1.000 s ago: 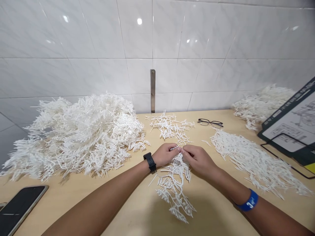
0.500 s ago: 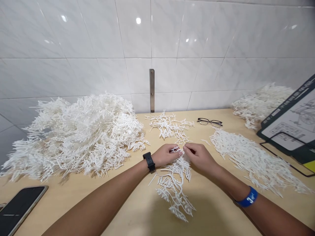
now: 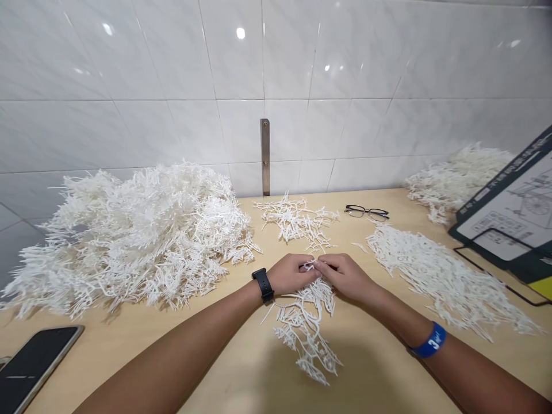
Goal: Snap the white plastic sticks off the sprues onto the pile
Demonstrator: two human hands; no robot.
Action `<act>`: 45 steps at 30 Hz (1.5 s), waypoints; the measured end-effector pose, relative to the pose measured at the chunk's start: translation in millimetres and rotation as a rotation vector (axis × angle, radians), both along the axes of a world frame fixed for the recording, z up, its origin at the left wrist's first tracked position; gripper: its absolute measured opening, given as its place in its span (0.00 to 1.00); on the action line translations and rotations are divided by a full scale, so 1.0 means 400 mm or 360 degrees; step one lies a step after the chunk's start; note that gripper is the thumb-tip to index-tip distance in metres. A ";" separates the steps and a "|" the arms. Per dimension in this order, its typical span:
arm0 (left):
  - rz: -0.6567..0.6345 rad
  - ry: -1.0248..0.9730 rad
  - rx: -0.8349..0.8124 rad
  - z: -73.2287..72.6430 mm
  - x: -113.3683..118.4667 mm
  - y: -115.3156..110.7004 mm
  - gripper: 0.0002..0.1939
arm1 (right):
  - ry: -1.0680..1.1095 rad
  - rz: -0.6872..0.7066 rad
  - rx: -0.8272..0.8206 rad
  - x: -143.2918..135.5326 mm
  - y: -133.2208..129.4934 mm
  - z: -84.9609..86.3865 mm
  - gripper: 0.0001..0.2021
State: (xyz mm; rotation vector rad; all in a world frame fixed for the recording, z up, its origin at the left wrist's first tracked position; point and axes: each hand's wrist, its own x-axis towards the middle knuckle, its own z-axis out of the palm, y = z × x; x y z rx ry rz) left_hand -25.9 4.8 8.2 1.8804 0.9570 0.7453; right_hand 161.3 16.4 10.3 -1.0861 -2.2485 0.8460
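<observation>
My left hand [image 3: 288,273], with a black watch on its wrist, is closed on a white branched plastic piece [image 3: 309,265]. Thumb to thumb with it, my right hand [image 3: 350,277] pinches at the same piece; what lies between its fingertips is mostly hidden. Under and in front of both hands lies a bunch of white branched strands [image 3: 308,339], spread toward me on the table. Just beyond the fingers is a smaller loose cluster of similar white pieces [image 3: 297,221].
A large heap of white branched pieces [image 3: 142,236] fills the left side. To the right are a flat spread of short white bits [image 3: 435,276], eyeglasses [image 3: 366,213], a farther white pile [image 3: 461,175] and a printed board [image 3: 513,213] with a black wire frame. A phone [image 3: 37,365] lies front left.
My right hand has shifted slightly left, so its fingertips now meet my left thumb at the white piece. The left hand has barely moved.
</observation>
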 end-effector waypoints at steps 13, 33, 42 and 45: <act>-0.0004 -0.0148 -0.0199 0.001 0.001 -0.001 0.19 | 0.0183 -0.0561 0.0113 0.012 0.027 0.007 0.21; 0.0079 -0.0128 -0.0130 -0.004 -0.002 0.002 0.20 | 0.0035 0.0123 0.0111 -0.002 0.016 0.008 0.21; 0.0104 -0.0197 -0.0216 0.002 0.001 -0.011 0.17 | 0.0136 -0.0480 0.0135 0.021 0.058 0.000 0.22; 0.0081 -0.0147 -0.0184 0.001 -0.006 -0.014 0.19 | 0.0225 -0.1036 0.0223 0.093 0.103 0.016 0.22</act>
